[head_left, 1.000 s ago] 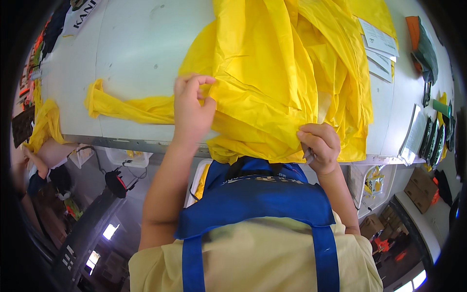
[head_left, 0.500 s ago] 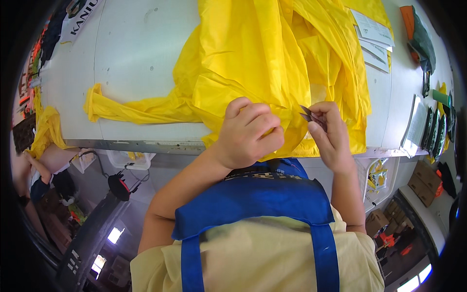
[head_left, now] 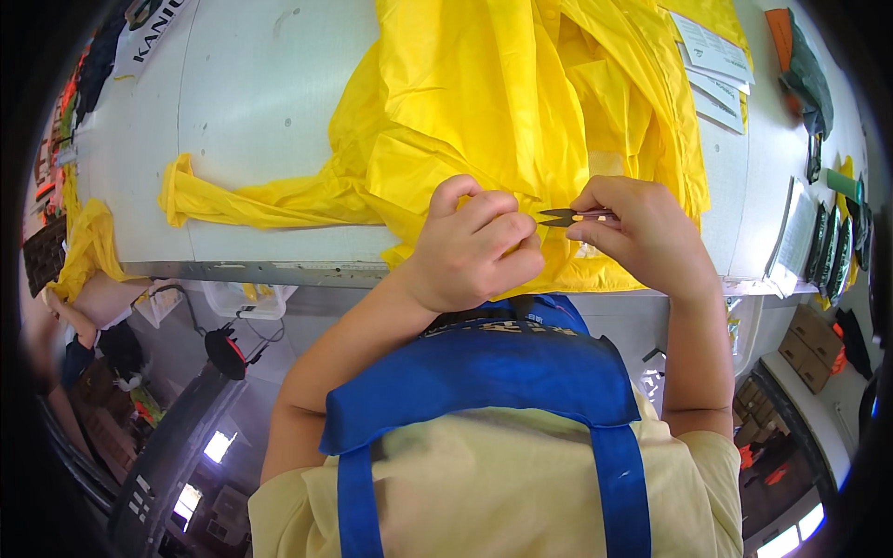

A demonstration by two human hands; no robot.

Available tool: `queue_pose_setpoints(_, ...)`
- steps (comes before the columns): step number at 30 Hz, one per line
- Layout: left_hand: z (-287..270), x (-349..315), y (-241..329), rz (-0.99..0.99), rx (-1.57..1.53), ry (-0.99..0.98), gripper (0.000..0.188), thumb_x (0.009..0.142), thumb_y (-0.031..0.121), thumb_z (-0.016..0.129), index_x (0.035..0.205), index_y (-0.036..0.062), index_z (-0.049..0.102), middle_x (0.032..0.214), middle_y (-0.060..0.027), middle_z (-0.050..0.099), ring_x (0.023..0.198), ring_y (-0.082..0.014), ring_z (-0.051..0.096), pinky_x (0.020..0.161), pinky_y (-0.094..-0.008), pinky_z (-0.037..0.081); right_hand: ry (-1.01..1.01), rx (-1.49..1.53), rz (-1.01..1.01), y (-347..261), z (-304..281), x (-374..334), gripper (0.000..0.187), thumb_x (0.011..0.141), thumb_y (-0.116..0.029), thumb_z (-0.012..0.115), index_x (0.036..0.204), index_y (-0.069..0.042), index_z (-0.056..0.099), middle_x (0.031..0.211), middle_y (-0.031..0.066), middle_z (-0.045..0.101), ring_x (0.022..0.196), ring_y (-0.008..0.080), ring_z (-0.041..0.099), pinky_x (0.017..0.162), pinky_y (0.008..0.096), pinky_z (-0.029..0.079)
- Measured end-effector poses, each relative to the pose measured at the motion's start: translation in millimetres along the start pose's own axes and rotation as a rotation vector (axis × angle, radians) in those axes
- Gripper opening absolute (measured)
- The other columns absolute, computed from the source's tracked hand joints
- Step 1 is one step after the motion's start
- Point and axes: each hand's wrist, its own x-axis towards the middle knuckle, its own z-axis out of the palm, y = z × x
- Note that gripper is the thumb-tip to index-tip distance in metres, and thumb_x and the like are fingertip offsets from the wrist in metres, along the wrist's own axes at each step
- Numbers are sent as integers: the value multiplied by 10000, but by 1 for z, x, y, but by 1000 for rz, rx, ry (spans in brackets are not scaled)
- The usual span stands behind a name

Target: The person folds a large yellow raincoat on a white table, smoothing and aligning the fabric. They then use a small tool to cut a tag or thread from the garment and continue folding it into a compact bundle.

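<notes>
A thin, shiny yellow garment [head_left: 465, 102] lies rumpled across the table, with one sleeve [head_left: 270, 205] stretched to the left. My left hand [head_left: 479, 246] is closed, its fingers curled around a bit of this garment near the table's front edge; the fingertips are partly hidden. In my right hand [head_left: 656, 228] is a pair of thread snips [head_left: 560, 219], gripped between thumb and fingers. Their dark blades point left, slightly parted, just short of my left fingers and above the yellow cloth.
White printed sheets [head_left: 714, 70] lie on the garment's right side. Farther right are a dark green and orange item [head_left: 805, 74], a paper stack [head_left: 789, 237] and several dark packets [head_left: 826, 246]. White bins [head_left: 249, 302] sit below the table edge. Another person's arm [head_left: 74, 321] shows at far left.
My right hand has turned and brought the snips left, toward my left hand. The blades now point left rather than up and left. My left hand has hardly moved.
</notes>
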Motion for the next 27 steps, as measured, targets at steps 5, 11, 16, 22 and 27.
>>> queue_pose_setpoints(5, 1, -2, 0, -9, 5, 20, 183, 628, 92, 648, 609, 201, 502, 763, 50, 517, 795, -130, 540, 780, -345, 363, -11, 88, 50, 3, 6, 1, 200, 792, -109, 732, 857, 32, 605, 742, 97, 618, 661, 152, 611, 616, 270, 484)
queue_pose_setpoints(11, -1, -2, -1, -24, -15, 22, 186, 644, 93, 649, 615, 200, 499, 769, 55, 530, 796, -126, 549, 782, -345, 363, 105, 467, 205, 20, 21, -3, 163, 805, -99, 720, 875, 17, 629, 741, 55, 646, 690, 105, 618, 615, 255, 484)
queue_pose_setpoints(16, -1, -2, -2, -24, -12, 26, 189, 663, 96, 647, 622, 202, 497, 777, 57, 537, 800, -124, 551, 784, -344, 362, 125, 584, 201, 30, 24, -10, 175, 803, -73, 727, 899, 32, 626, 783, 37, 641, 721, 63, 590, 632, 233, 485)
queue_pose_setpoints(22, 3, -1, 0, -21, -10, 31, 193, 671, 99, 647, 619, 204, 494, 775, 58, 537, 802, -123, 550, 786, -343, 360, 51, 453, 201, 20, 18, -9, 181, 797, -66, 731, 888, 41, 616, 773, 44, 638, 712, 67, 592, 645, 230, 488)
queue_pose_setpoints(27, -1, -6, -3, -17, 2, -8, 114, 686, 138, 660, 690, 198, 563, 842, 48, 564, 837, -129, 568, 814, -356, 364, 129, 446, 201, 29, 21, -9, 174, 802, -60, 718, 902, 26, 605, 782, 33, 624, 741, 73, 594, 679, 226, 487)
